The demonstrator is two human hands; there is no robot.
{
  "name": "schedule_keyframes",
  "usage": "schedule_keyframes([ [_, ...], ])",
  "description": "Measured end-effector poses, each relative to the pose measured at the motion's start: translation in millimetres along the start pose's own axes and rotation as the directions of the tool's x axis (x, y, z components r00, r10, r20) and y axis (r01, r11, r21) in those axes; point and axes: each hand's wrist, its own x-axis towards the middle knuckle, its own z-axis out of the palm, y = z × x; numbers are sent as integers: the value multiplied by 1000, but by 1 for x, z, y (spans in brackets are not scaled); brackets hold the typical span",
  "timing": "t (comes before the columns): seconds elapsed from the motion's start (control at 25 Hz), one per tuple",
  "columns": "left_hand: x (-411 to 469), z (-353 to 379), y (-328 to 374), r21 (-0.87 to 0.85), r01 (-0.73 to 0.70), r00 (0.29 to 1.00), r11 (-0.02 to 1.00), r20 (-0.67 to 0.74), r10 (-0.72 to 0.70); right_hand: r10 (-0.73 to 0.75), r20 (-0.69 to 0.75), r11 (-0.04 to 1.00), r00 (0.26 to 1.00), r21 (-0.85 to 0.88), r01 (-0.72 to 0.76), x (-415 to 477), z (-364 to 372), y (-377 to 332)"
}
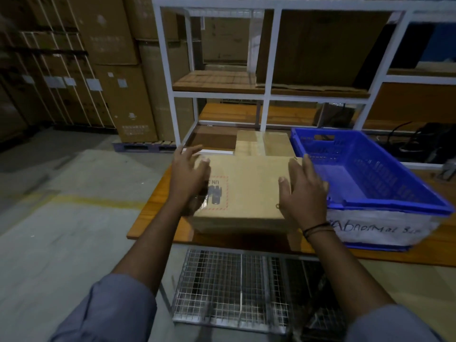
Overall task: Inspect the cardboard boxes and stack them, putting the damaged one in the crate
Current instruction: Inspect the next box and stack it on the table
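While both hands frame it, the box (246, 188) lies flat on the desk (155, 213), dead ahead at 12 o'clock, its long axis running 9 to 3.

The left hand (188, 176) is at the box's 9 o'clock end. It is motion-blurred, with fingers spread, fairly straight and pointing toward 1 o'clock. It grasps nothing that I can make out, and whether it touches the cardboard is unclear. A printed red-dashed label sits just beside it on the top face.

The right hand (304, 196) covers the 3 o'clock end, fingers straight and together, thumb on the top face. It is flat against the cardboard rather than curled round it. No dent or tear shows on the faces in view; the underside and far side are hidden.

A taped second box (261, 144) sits at the first box's 12 o'clock, against the white rack (267, 112).

The blue crate (394, 208) stands at the box's 3 o'clock, just beside the right hand, with nothing visible inside and a handwritten "Abnormal" on its front.

My judgement is that inspection is just beginning. Both hands are equally near, one per short end, so a squeeze inward along the long axis would lift the box for turning. If it proves damaged, it goes toward 3 o'clock; if sound, toward 12.
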Motion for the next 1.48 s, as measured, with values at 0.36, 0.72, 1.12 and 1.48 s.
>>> schedule_keyframes([
  [0.36, 5, 36, -4, 744, -334, 929, 579, 365, 68, -302, 349, 918, 887, -142, 369, -18, 41, -77],
  [0.72, 15, 40, -9, 745, -332, 922, 579, 386, 32, -288, 374, 926, 882, -126, 356, -9, 45, -70],
  [1.12, 18, 37, -7, 728, -320, 927, 606, 372, 42, -216, 343, 943, 914, -169, 286, -6, 37, -55],
  [1.48, 13, 35, -7, 714, -327, 928, 619, 365, 70, -150, 298, 957, 943, -195, 214, -8, 32, -36],
])
